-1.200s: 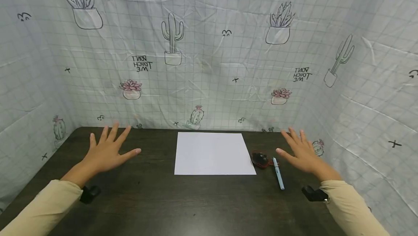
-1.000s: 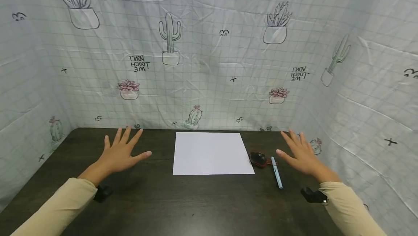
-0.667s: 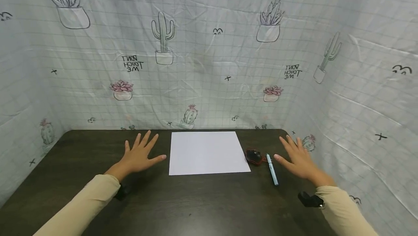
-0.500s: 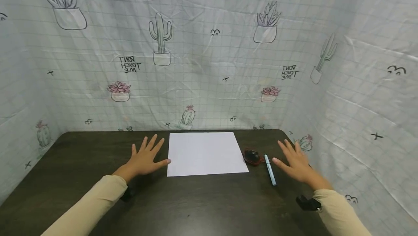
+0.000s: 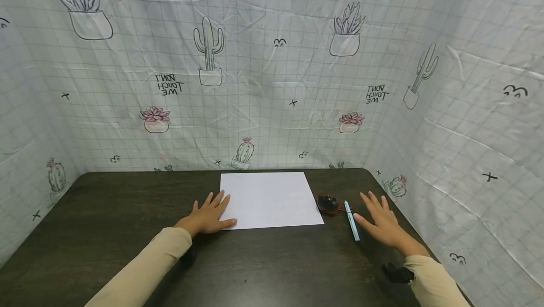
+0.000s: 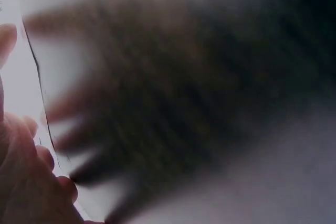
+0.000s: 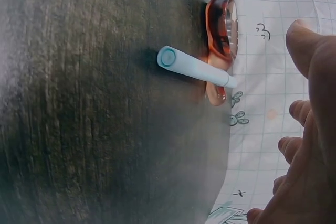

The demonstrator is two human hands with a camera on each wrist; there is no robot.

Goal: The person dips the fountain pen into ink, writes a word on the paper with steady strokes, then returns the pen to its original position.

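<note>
Left hand over the paper's edge, right hand beside the pen

A pale cloth with a grid and drawn cacti hangs behind the dark table, along its far edge and down both sides. Coming from the near left, a beige sleeve leads to the left hand, well in from the table's left edge. Its fingers are spread and it grips nothing; the thumb and fingertips lie over the left side of a white sheet of paper, though whether they press on it I cannot tell. The paper lies flat near the middle of the table's far edge. Just beyond its right side, toward the table's far right corner, are sunglasses with dark lenses and a reddish frame. A light blue pen lies across the arm of the sunglasses, its other end pointing toward the table's near edge. Right of it, near the table's right edge, is the right hand, fingers apart and holding nothing, the thumb close to the pen. A black device sits at that wrist.
</note>
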